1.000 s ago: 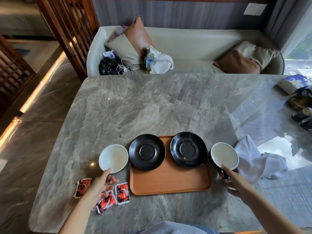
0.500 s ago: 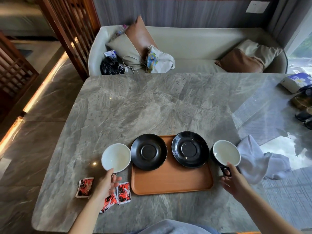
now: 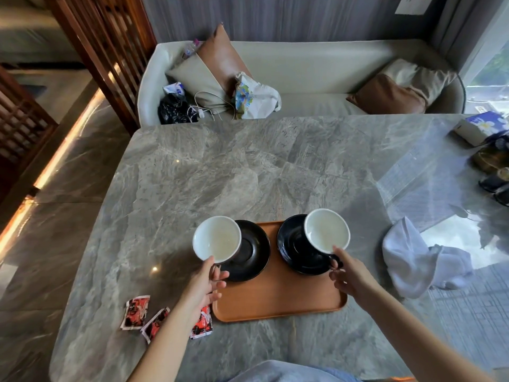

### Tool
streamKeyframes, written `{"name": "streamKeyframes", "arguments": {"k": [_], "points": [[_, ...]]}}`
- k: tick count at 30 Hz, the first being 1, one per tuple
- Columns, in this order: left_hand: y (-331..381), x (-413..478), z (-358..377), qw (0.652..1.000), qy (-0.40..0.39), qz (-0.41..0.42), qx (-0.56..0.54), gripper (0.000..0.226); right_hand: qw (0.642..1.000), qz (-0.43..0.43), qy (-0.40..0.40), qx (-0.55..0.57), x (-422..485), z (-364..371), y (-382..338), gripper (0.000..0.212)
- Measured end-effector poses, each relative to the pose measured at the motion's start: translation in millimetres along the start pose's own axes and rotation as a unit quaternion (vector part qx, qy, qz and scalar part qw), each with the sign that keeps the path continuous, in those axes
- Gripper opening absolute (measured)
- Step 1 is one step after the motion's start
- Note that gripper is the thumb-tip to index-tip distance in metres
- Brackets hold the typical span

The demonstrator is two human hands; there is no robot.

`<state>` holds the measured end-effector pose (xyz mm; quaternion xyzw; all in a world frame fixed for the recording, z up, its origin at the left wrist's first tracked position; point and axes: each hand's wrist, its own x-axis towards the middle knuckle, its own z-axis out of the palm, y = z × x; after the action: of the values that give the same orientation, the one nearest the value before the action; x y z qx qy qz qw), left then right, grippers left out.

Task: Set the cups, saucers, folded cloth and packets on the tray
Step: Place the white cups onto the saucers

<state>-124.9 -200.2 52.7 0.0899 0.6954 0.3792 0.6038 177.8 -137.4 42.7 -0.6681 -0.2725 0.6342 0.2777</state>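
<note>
**Two cups held over their saucers**

Nearest, three red packets lie on the grey marble counter: the left packet, the middle packet and the right packet, which is partly hidden under the left forearm and sits just beside the tray's near left corner. The wooden tray lies in front of the person, its near half bare.

The left hand grips the left cup by its handle; this cup, white inside, overlaps the left edge of the left saucer. The right hand pinches the handle of the right cup, which overlaps the right part of the right saucer. Whether either cup touches its saucer, I cannot tell. Both black saucers sit on the far half of the tray, the left one overhanging its left rim.

To the right of the tray, the white cloth lies crumpled on the counter, apart from the tray.

Farther off, a box rests at the counter's far right edge, and a sofa with cushions stands beyond the counter.
</note>
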Motion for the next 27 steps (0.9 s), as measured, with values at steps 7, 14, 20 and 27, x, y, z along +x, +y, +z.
{"name": "streamKeyframes", "arguments": {"k": [7,14,20,27], "points": [[-11.5,6.2,21.5,0.999,0.025,-0.022,0.000,0.039,0.997,0.005,0.000,-0.072,2.4,14.7,1.7,0.039],[-18.4,14.8,18.2,0.999,0.026,-0.036,0.017,0.041,0.992,-0.012,-0.009,-0.129,4.3,18.7,-4.5,0.038],[-10.0,15.0,14.6,0.998,0.006,-0.031,0.063,0.041,0.987,-0.019,-0.022,-0.159,7.8,18.3,-6.6,0.039],[2.1,23.7,7.6,0.974,-0.030,0.007,0.226,0.047,0.979,-0.041,-0.025,-0.198,15.2,13.3,-6.5,0.038]]}}
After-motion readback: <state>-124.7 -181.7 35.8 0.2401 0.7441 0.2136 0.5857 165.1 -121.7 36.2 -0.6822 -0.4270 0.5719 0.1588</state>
